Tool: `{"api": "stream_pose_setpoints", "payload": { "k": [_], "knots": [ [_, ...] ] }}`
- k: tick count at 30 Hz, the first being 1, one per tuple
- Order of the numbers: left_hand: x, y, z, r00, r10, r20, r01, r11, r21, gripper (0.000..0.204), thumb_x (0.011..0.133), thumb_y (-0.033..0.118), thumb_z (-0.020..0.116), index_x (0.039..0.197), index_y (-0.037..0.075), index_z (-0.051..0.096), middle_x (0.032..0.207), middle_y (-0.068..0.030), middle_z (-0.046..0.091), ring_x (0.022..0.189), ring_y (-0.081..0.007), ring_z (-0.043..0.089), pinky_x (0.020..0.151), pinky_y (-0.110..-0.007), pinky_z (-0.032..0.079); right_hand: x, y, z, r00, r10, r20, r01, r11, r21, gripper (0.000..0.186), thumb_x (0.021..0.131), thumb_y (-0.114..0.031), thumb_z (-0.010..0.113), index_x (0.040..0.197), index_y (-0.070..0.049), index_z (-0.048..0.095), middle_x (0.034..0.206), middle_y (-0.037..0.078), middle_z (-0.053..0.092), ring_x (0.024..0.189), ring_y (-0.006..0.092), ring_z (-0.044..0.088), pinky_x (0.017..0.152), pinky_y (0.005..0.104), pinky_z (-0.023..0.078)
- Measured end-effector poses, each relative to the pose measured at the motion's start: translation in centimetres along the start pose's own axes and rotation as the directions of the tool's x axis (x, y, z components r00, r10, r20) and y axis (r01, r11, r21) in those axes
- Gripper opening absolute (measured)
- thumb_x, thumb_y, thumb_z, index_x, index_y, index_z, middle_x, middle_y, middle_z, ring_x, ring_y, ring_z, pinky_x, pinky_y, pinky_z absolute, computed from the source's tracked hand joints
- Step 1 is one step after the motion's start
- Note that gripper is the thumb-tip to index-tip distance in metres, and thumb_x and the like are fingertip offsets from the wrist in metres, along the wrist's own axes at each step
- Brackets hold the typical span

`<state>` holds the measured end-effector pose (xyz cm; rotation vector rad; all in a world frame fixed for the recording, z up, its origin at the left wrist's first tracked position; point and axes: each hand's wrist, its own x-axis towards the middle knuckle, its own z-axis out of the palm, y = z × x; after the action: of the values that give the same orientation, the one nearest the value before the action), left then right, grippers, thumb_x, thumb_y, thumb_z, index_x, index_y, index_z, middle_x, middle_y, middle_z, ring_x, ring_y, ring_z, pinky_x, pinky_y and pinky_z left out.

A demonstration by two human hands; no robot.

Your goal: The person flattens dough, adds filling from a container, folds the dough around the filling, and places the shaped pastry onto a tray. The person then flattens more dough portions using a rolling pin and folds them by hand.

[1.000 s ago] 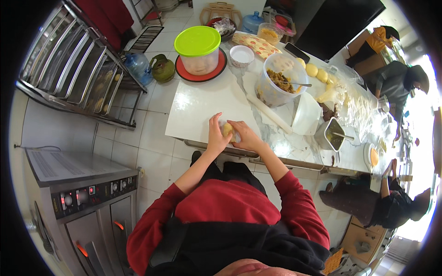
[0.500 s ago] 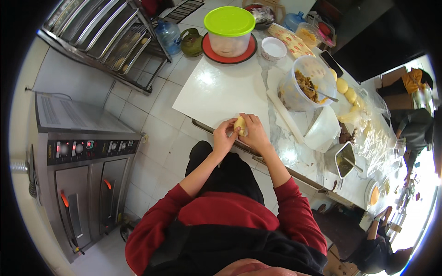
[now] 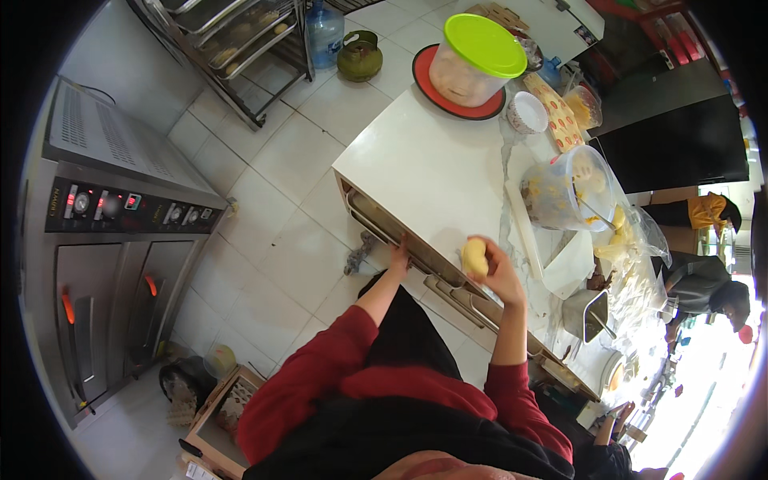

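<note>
White tabletop (image 3: 420,164), right hand (image 3: 502,280), fingers clasping 1 dough lump (image 3: 474,258), left hand (image 3: 399,256) at edge, fingers unclear

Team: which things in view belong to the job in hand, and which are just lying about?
Job in hand:
- pale yellow dough piece, in the right hand
- white tabletop
- likely: clear tub with food and a utensil, white rod

Apparently just about:
- lime-lidded tub
- green canister
- blue water bottle
- oven

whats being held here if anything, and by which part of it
The right grip holds a pale yellow dough piece by its right side; whether the left grip, by the table, holds anything cannot be told.
</note>
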<state>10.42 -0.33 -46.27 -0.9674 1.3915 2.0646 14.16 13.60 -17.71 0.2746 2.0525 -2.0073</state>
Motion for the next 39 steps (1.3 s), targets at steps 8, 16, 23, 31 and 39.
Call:
{"api": "stream_pose_setpoints", "payload": {
  "k": [8, 16, 23, 31, 39],
  "knots": [
    [-0.6, -3.1, -5.6, 0.987, 0.073, -0.14, -0.055, 0.99, 0.129, 0.051, 0.089, 0.04, 0.044, 0.089, -0.009, 0.056, 0.078, -0.0157, 0.058, 0.068, -0.0216, 0.053, 0.062, -0.037, 0.041, -2.6, 12.0, 2.9, 0.944, 0.261, 0.202, -0.212, 0.949, -0.235, 0.059, 0.066, -0.009, 0.069, 0.119, -0.004, 0.044, 0.104, 0.006, 0.052, 0.091, 0.0156, 0.052, 0.08, 0.0263, 0.042],
    [-3.9, -6.2, -15.6, 0.971, 0.194, -0.138, -0.21, 0.971, -0.111, 0.064, 0.087, 0.05, 0.044, 0.111, -0.01, 0.047, 0.101, -0.0144, 0.056, 0.086, -0.021, 0.053, 0.075, -0.032, 0.043, -2.5, 21.8, 7.2, 0.969, -0.043, 0.243, 0.209, 0.667, -0.715, 0.07, 0.058, -0.009, 0.068, 0.122, -0.006, 0.039, 0.113, 0.017, 0.047, 0.107, 0.0323, 0.043, 0.093, 0.0377, 0.035],
    [-7.1, -3.2, -15.4, 0.988, 0.039, 0.146, -0.007, 0.978, -0.208, 0.071, 0.086, 0.056, 0.038, 0.129, 0.001, 0.027, 0.128, -0.0138, 0.038, 0.117, -0.0249, 0.039, 0.091, -0.044, 0.036, -4.3, 22.1, 8.8, 0.985, -0.047, 0.166, 0.168, 0.47, -0.866, 0.079, 0.057, -0.018, 0.073, 0.126, -0.012, 0.036, 0.123, 0.009, 0.042, 0.112, 0.029, 0.037, 0.095, 0.0419, 0.027],
    [-9.6, -4.0, -14.1, 0.994, 0.046, 0.103, -0.035, 0.993, -0.112, 0.048, 0.094, 0.04, 0.029, 0.132, 0.014, 0.021, 0.13, -0.0129, 0.036, 0.115, -0.0314, 0.042, 0.088, -0.051, 0.039, -5.5, 23.7, 7.8, 0.945, -0.21, 0.252, 0.307, 0.294, -0.905, 0.058, 0.065, -0.032, 0.068, 0.118, -0.017, 0.048, 0.125, 0.001, 0.042, 0.117, 0.0262, 0.033, 0.095, 0.0479, 0.021],
    [-8.6, -2.8, -13.6, 0.992, -0.014, 0.126, 0.023, 0.998, -0.067, 0.035, 0.095, 0.029, 0.03, 0.125, 0.011, 0.029, 0.121, -0.0141, 0.045, 0.1, -0.0297, 0.054, 0.079, -0.047, 0.048, -5.8, 23.7, 7.2, 0.959, -0.248, 0.134, 0.221, 0.365, -0.905, 0.048, 0.073, -0.027, 0.061, 0.118, -0.018, 0.049, 0.128, 0.0, 0.04, 0.118, 0.0255, 0.033, 0.096, 0.0516, 0.018]
  ]
}}
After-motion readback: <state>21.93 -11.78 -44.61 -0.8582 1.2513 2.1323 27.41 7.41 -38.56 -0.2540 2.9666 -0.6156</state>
